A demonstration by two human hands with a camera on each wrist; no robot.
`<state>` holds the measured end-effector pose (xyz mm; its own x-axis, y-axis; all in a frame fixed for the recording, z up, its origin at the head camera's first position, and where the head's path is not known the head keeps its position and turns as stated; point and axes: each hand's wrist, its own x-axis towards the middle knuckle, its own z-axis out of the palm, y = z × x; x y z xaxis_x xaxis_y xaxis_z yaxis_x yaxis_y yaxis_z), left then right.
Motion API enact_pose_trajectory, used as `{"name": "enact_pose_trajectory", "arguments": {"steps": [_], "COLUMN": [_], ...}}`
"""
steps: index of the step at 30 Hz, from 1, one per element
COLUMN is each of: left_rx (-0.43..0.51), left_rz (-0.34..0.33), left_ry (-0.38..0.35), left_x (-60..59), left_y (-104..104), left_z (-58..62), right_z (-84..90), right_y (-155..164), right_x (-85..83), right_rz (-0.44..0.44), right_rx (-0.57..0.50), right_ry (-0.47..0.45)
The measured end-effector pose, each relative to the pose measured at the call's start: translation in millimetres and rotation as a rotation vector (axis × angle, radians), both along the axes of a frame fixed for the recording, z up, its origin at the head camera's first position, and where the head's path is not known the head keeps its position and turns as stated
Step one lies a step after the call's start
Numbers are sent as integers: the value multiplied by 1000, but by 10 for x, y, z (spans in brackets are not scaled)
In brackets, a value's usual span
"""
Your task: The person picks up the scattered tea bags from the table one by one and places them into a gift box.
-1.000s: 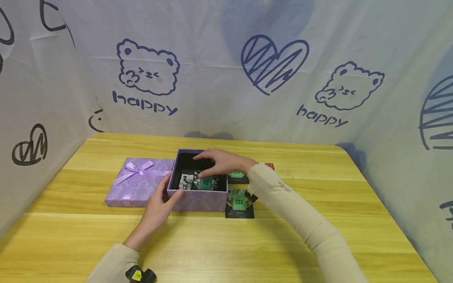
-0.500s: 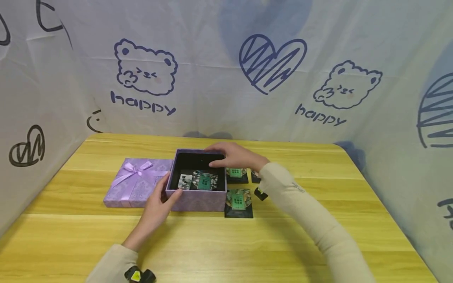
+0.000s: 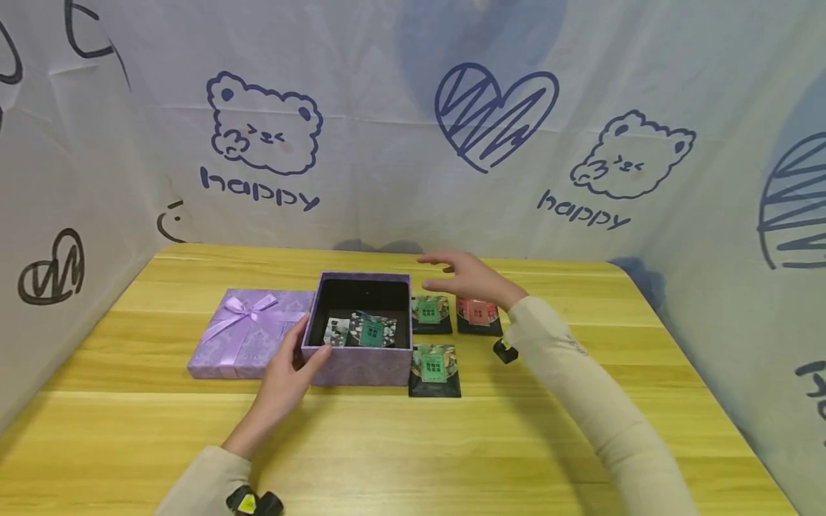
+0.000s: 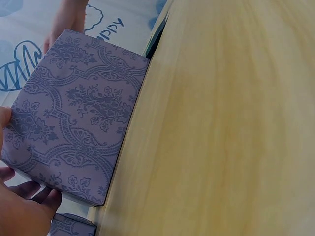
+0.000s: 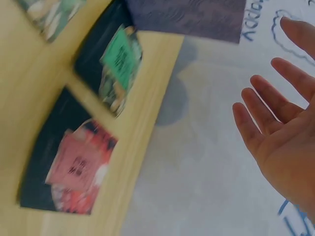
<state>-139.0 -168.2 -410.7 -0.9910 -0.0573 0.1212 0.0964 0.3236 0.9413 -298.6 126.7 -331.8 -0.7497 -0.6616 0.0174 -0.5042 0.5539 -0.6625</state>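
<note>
A purple patterned gift box (image 3: 361,367) stands uncovered on the table, its inside black. Within it lie a dark sachet with a green label (image 3: 374,330) and a smaller whitish packet (image 3: 336,331). My left hand (image 3: 284,376) grips the box at its front left corner, thumb at the front rim and fingers along the side. Beyond the box's right back corner, my right hand (image 3: 474,276) hovers in the air with fingers spread and nothing in them. Below it on the table are a green-labelled sachet (image 3: 431,313) and a red-labelled sachet (image 3: 479,315).
Left of the box lies its purple lid (image 3: 252,337) with a ribbon bow. Another green-labelled sachet (image 3: 435,369) rests beside the box's front right corner. A white cloth with drawings (image 3: 381,143) hangs behind the wooden table (image 3: 548,459).
My right hand has come out from over the box and moved right, past its edge. This uncovers the packets inside and the red-labelled sachet. The left hand stays on the box.
</note>
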Motion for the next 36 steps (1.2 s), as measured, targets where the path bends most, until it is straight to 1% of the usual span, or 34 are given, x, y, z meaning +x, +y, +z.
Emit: {"name": "enact_pose_trajectory", "arguments": {"steps": [3, 9, 13, 19, 25, 28, 36], "left_rx": [-3, 0, 8, 17, 12, 19, 19], "left_rz": [-2, -10, -10, -9, -10, -8, -12], "left_ry": [-2, 2, 5, 3, 9, 14, 9], "left_x": [-3, 0, 1, 0, -2, 0, 0], "left_y": [-4, -1, 0, 2, 6, 10, 18], "left_z": [-1, 2, -6, -24, -28, -21, -7], "right_z": [-74, -223, -304, -424, -573, -625, -687], "right_y": [106, 300, 410, 546, 660, 713, 787], "right_x": [-41, -78, -73, -56, -85, -90, -80], "right_rz": [-7, -27, -53, -117, -125, -133, -169], "right_rx": [7, 76, 107, 152, 125, 126, 175], "right_ry": [-1, -4, -37, -124, -174, -182, -150]}}
